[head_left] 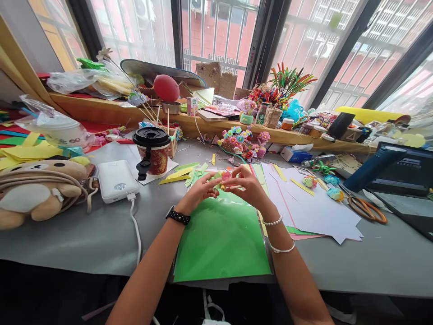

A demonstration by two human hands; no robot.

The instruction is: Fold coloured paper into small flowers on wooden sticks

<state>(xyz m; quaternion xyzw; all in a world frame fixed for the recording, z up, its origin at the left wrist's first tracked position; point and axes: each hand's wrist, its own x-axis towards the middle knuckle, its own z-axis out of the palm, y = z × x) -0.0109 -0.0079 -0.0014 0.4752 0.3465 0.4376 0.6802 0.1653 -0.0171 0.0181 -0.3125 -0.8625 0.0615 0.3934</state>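
Over the far part of a glossy green sheet, my two hands meet around a small craft piece in pink, yellow and green, which looks like a paper flower. My left hand has its fingers closed on the piece's left side. From the right, my right hand pinches it with bent fingers. The fingers cover much of the piece, so its exact shape is hidden. Yellow and pale green paper strips lie just left of my hands. White paper sheets are spread to the right.
A lidded cup and a white power bank with a cable stand at left, beside a plush bear. Orange-handled scissors, crumpled paper flowers and a laptop are at right. Craft flowers sit behind.
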